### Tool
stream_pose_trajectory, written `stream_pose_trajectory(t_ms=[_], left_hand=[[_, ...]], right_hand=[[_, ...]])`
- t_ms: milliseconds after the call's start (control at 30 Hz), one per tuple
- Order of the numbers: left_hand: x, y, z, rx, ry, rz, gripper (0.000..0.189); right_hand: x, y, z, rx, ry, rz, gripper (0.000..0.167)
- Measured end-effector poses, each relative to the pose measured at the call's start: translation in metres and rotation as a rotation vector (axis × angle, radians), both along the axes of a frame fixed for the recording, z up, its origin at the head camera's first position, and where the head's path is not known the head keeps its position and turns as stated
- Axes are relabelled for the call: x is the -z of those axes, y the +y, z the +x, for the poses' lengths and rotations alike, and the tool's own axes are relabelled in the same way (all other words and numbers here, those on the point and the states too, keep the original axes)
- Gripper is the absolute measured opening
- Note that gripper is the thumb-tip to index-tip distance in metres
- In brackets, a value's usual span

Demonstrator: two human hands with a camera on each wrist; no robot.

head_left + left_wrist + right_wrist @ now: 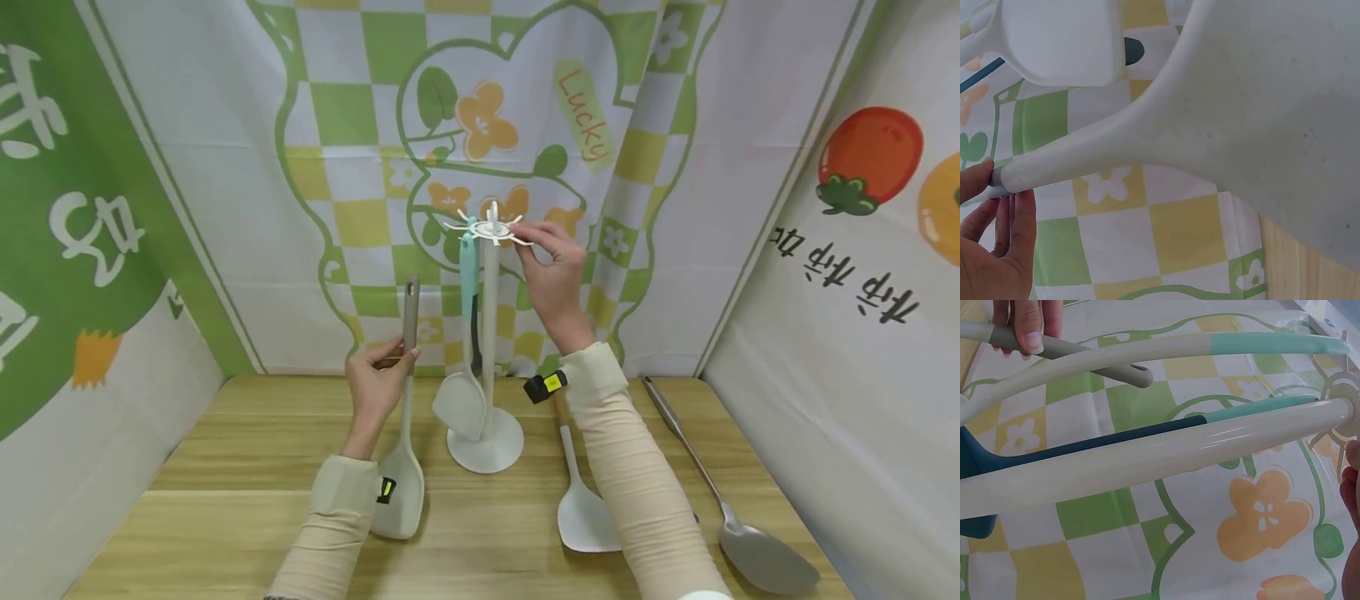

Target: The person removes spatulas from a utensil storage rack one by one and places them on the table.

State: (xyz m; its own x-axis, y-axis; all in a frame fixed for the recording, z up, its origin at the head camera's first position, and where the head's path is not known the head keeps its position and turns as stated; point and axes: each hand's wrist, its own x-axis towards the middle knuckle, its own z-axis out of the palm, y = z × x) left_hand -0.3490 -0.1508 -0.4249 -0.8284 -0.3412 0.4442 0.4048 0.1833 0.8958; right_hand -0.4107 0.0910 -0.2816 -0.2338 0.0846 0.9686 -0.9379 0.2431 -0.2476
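My left hand (378, 377) grips the grey handle of a pale spatula (405, 487) and holds it upright, its broad blade low over the table left of a white utensil stand (491, 333). The blade fills much of the left wrist view. At the stand's top, my right hand (555, 271) pinches the ring of hooks (491, 229) on its right side. From the hooks' left side hang a white spatula (461, 404) with a mint handle and a dark teal utensil (1116, 436), also mint at its handle end, partly hidden in the head view.
A white spatula with a wooden handle (585, 517) lies on the wooden table (247, 500), partly under my right forearm. A metal spatula (765, 554) lies by the right edge. Behind hangs a green and yellow checked cloth (345, 117).
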Motion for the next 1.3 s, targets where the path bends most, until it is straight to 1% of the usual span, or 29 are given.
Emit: stream_pose_trajectory(t_ms=[133, 433, 533, 667, 767, 867, 1033, 1133, 1200, 1300], left_hand=[[0.002, -0.001, 0.000, -0.006, 0.008, -0.037, 0.030], [0.008, -0.002, 0.000, -0.024, -0.054, -0.076, 0.029], [0.010, -0.003, -0.001, -0.030, -0.056, -0.092, 0.029], [0.012, -0.002, -0.002, -0.053, -0.052, -0.115, 0.028], [0.014, 0.000, -0.002, -0.064, -0.067, -0.128, 0.029], [0.016, 0.000, -0.003, -0.066, -0.086, -0.135, 0.029], [0.017, -0.002, -0.004, -0.064, -0.098, -0.143, 0.029], [0.018, -0.003, -0.004, -0.053, -0.109, -0.147, 0.029], [0.019, -0.004, -0.004, -0.045, -0.122, -0.154, 0.030], [0.023, -0.004, -0.004, -0.036, -0.142, -0.166, 0.029]], right_hand=[[0.000, 0.000, -0.001, -0.003, -0.001, 0.001, 0.009], [0.000, -0.001, 0.001, -0.020, -0.002, 0.001, 0.009], [-0.002, -0.001, 0.001, -0.013, 0.001, 0.004, 0.009], [-0.002, -0.001, 0.000, -0.008, 0.006, 0.007, 0.009], [-0.001, -0.001, -0.001, -0.011, 0.009, 0.003, 0.008], [0.001, -0.001, -0.002, -0.018, 0.012, -0.004, 0.008], [0.002, -0.002, -0.003, -0.009, 0.012, -0.007, 0.009], [0.002, -0.002, -0.003, -0.002, 0.005, 0.000, 0.010], [0.001, -0.003, -0.001, -0.007, 0.004, 0.007, 0.012], [-0.004, -0.006, 0.014, -0.037, -0.011, 0.012, 0.015]])
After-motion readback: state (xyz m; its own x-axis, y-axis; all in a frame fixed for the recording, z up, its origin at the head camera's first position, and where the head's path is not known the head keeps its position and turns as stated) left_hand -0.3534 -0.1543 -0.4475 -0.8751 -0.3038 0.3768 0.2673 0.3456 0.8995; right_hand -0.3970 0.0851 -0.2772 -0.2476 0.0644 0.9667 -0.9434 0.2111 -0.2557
